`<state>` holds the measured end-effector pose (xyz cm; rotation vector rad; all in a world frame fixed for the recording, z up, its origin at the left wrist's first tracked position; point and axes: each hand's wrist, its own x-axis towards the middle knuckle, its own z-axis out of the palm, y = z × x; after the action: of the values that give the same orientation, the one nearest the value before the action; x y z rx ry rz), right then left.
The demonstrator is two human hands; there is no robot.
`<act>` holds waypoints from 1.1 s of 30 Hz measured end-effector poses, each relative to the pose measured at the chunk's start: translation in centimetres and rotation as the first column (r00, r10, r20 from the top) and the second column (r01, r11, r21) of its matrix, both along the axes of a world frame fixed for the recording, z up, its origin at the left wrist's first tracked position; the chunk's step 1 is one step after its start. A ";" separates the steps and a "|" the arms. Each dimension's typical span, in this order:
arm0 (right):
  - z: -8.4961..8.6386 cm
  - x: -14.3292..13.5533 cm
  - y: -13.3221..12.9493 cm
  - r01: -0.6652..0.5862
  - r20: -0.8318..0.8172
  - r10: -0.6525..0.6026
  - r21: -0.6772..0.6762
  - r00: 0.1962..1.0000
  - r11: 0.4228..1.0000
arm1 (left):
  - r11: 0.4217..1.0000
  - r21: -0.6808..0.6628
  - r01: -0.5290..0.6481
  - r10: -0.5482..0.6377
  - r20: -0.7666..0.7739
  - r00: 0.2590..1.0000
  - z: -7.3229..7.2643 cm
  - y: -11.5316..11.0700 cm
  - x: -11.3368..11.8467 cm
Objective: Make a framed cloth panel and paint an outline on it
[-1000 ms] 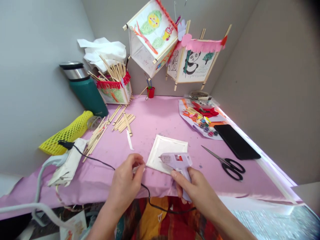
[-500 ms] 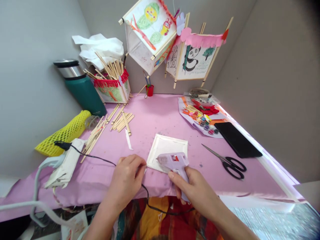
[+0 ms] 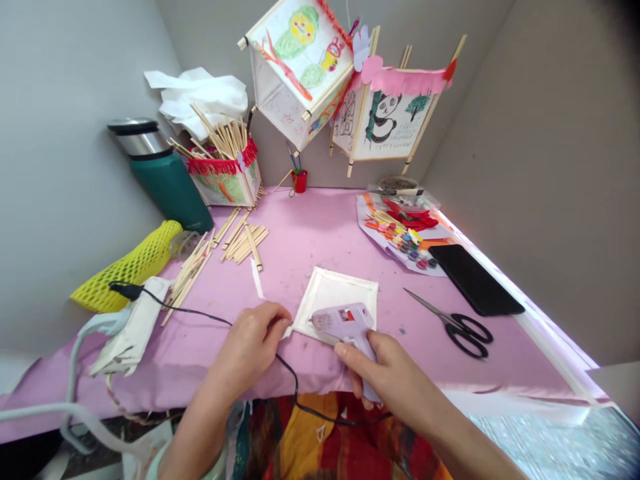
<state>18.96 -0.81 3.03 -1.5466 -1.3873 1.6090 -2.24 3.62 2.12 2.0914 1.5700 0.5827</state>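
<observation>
Glue gun [image 3: 345,324] of smooth lilac plastic, shaped like a pistol, is gripped by its handle in the right hand [image 3: 387,367], over a square white panel [image 3: 341,291] with raised rims. The left hand [image 3: 253,339], fingers curled, pinches a thin white strip [image 3: 287,332] at the panel's near-left corner. Below I see pink cloth [image 3: 313,230].

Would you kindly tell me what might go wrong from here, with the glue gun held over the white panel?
The glue gun in the right hand has its nozzle pointing toward the left hand, which is close by, so a slip might burn it if the gun is hot. The black cord droops over the front edge of the table; a forearm could snag it and jerk the gun across the white panel.
</observation>
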 end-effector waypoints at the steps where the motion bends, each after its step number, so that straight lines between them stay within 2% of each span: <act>1: 0.1 -0.1 0.0 -0.004 -0.003 0.004 0.000 1.000 1.000 | 1.000 0.008 -0.005 0.004 0.019 1.000 -0.1 -0.1 -0.1; 9: 0.4 -1.0 0.3 -0.029 0.035 0.027 0.047 0.999 0.998 | 0.993 0.113 -0.013 0.012 0.006 1.000 -1.1 -0.6 0.1; 15: 0.3 -1.5 0.7 -0.073 0.004 0.073 0.002 0.997 0.997 | 0.985 0.175 -0.013 0.008 0.026 1.000 -1.6 -0.6 0.0; 21: 0.2 -1.6 0.9 -0.082 -0.042 0.081 -0.023 0.996 0.996 | 0.980 0.199 -0.024 0.015 0.049 0.999 -1.8 -0.8 -0.1; 33: 0.2 -1.3 0.8 -0.108 0.006 0.109 -0.026 0.994 0.994 | 0.978 0.206 -0.030 0.024 0.032 0.999 -1.6 -0.9 0.0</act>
<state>17.61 0.02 3.22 -1.5165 -1.4832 1.6927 -2.27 2.71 0.48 2.2018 1.5823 0.8138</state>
